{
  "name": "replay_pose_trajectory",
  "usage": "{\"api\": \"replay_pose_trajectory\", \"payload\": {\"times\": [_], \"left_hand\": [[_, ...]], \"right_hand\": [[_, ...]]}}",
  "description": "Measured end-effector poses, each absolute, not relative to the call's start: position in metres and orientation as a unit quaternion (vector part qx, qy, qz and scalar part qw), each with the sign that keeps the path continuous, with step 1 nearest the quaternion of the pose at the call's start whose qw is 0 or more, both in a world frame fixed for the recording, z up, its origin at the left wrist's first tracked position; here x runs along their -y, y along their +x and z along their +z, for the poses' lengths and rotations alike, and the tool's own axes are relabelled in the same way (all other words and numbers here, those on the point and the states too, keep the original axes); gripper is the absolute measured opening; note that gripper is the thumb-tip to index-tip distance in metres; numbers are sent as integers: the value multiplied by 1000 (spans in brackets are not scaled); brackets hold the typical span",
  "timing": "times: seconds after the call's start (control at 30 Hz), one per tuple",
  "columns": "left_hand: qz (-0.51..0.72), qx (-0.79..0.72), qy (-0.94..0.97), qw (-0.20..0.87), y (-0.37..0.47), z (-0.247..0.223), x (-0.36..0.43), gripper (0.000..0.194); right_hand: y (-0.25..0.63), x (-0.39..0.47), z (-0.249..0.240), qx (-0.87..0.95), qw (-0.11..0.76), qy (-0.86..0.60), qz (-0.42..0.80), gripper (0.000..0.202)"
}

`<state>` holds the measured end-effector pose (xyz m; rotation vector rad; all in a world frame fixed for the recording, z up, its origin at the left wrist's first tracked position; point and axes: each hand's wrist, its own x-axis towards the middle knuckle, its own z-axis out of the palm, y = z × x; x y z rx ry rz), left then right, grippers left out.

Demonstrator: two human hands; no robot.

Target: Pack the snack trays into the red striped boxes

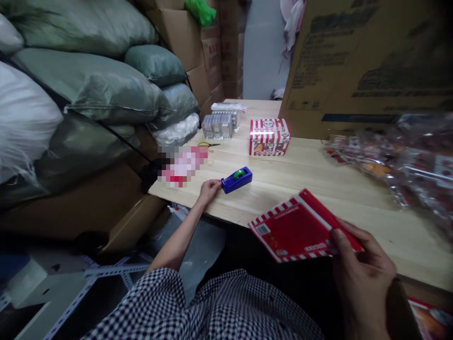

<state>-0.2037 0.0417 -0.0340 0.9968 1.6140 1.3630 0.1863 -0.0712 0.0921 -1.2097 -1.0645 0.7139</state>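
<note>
My left hand [210,191] is closed in a pinch at the near left end of a blue tape dispenser [230,183], touching it. What the fingertips hold there is too small to make out. A green tape roll [239,174] sits in the dispenser, which rests on the table. My right hand [368,269] grips a red printed box [297,231] with white stripes by its right corner, thumb on top. The box is tilted over the table's front edge. Farther back stands another red-and-white striped box [269,137], upright on the table.
On the wooden table [304,174] lie yellow-handled scissors [208,144], clear plastic containers [217,126] and a blurred pink item [186,164]. Clear packets [385,160] are heaped at right, before a large carton [368,61]. Stuffed sacks [95,85] are piled at left.
</note>
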Motion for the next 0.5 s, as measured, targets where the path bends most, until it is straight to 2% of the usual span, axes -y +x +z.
{"api": "replay_pose_trajectory", "payload": {"times": [0.13,0.33,0.43,0.5], "left_hand": [[521,-685,399,316,-200,-28,-38,23],[530,-701,398,262,-180,6,-8,21],[554,-664,414,285,-131,40,12,28],[591,-592,412,362,-86,66,26,28]], "right_hand": [[179,58,115,496,686,-484,221,20],[176,39,100,577,649,-444,221,15],[171,31,82,648,598,-413,229,19],[168,27,72,672,574,-407,234,22]]}}
